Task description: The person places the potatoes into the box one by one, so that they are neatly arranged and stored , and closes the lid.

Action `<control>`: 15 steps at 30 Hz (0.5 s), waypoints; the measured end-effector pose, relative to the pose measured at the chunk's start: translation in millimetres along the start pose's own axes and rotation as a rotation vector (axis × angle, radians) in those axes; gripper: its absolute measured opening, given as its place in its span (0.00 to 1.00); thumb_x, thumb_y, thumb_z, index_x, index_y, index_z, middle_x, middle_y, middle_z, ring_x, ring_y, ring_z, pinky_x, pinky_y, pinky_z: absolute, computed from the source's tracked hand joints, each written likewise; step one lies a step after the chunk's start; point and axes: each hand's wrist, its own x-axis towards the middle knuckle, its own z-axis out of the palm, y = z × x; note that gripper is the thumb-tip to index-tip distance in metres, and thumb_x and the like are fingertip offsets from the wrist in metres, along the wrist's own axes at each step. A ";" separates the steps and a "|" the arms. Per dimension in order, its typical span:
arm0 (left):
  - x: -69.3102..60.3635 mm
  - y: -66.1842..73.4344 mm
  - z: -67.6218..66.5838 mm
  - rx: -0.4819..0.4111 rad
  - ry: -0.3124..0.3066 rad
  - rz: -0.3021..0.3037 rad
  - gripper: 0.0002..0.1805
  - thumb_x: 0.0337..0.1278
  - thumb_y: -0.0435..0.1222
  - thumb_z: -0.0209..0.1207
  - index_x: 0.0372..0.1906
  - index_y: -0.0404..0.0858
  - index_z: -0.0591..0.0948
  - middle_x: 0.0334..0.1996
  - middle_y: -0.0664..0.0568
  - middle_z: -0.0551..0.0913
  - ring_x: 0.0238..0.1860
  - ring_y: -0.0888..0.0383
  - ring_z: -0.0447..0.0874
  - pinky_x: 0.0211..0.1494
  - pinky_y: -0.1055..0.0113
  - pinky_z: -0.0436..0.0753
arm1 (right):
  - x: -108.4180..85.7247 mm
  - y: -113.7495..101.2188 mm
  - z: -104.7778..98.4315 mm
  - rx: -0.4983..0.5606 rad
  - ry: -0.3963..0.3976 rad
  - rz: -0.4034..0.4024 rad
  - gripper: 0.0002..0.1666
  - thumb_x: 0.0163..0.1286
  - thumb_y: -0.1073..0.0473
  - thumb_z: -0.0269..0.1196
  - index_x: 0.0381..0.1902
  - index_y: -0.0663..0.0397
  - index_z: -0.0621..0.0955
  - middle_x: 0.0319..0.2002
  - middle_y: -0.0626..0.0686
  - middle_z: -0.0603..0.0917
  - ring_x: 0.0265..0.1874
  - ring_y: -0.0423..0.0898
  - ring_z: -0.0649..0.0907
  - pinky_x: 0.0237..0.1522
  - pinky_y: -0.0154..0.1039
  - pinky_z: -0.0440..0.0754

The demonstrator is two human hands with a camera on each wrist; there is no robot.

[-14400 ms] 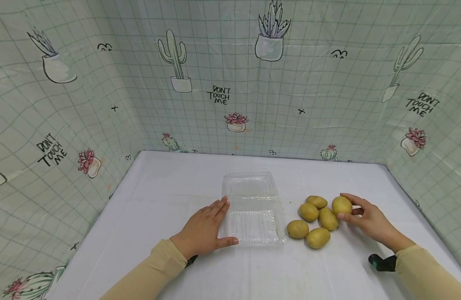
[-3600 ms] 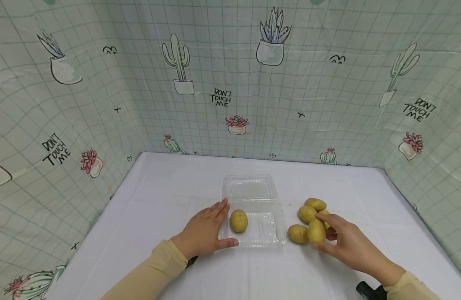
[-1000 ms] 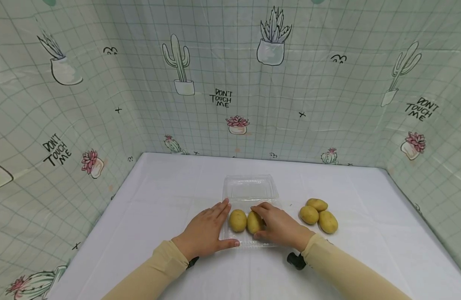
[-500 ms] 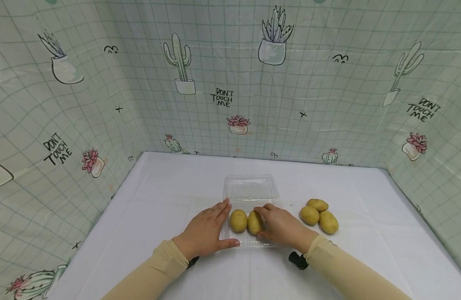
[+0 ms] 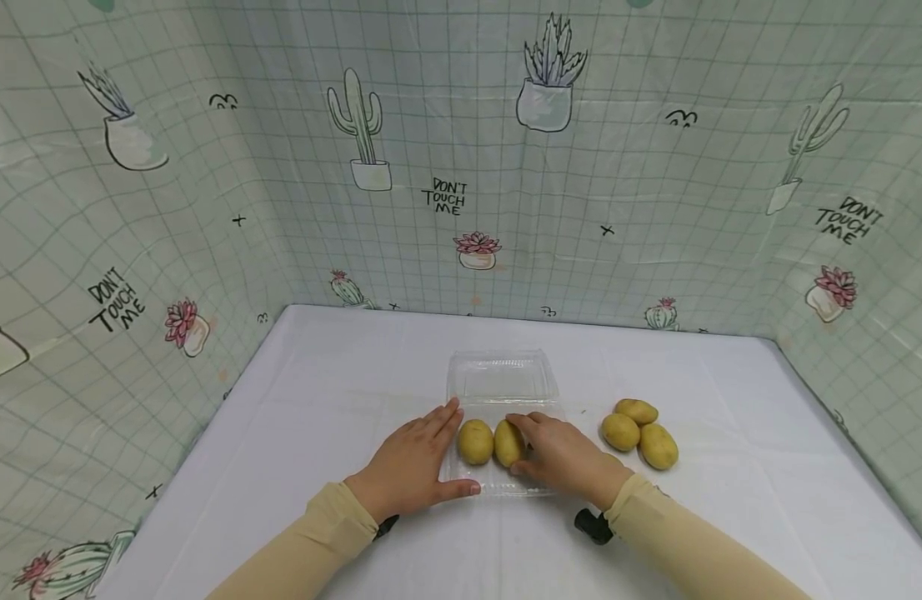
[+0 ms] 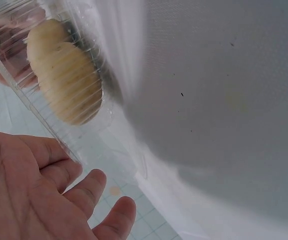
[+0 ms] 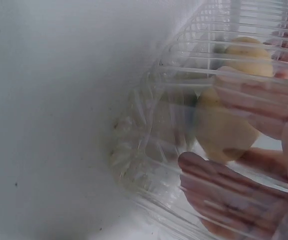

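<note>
A clear plastic clamshell container (image 5: pixel 536 481) lies with its lid folded back on the table. In its base sits one potato (image 5: pixel 475 442) on the left side. Beside it, a second potato (image 5: pixel 509 443) is held between the thumb and fingers of my right hand (image 5: pixel 566 457); the right wrist view shows this potato (image 7: pixel 224 127) through the ribbed plastic. My left hand (image 5: pixel 412 462) rests with straight fingers and spread thumb along the container's left edge. In the left wrist view, a potato (image 6: pixel 71 82) shows through the container wall near the left fingers (image 6: pixel 113 215).
Three potatoes lie grouped right of the container: one at the back (image 5: pixel 637 411), one on the left (image 5: pixel 621 432) and one on the right (image 5: pixel 659 447). A yellow sliver shows behind the right wrist. A white cloth (image 5: pixel 356 358) covers the table; a patterned curtain (image 5: pixel 401 250) surrounds it.
Since the oldest frame, one potato has been placed in the container, and my right hand has carried a second leftward into it. Over the last second the hands have barely moved.
</note>
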 end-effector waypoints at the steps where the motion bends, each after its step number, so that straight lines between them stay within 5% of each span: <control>1: -0.1 0.0 0.3 0.000 0.002 0.002 0.56 0.60 0.72 0.47 0.76 0.31 0.60 0.78 0.42 0.53 0.74 0.46 0.57 0.71 0.51 0.65 | 0.0 -0.2 0.3 -0.003 -0.001 0.000 0.41 0.60 0.50 0.75 0.65 0.63 0.74 0.50 0.56 0.82 0.42 0.47 0.82 0.45 0.44 0.82; 15: -1.0 0.5 -0.4 0.006 0.019 0.011 0.55 0.60 0.71 0.49 0.75 0.30 0.61 0.77 0.41 0.55 0.74 0.45 0.59 0.70 0.51 0.66 | -1.7 -2.0 -1.3 0.000 0.006 -0.019 0.41 0.61 0.51 0.75 0.66 0.64 0.73 0.50 0.57 0.81 0.43 0.48 0.83 0.46 0.45 0.83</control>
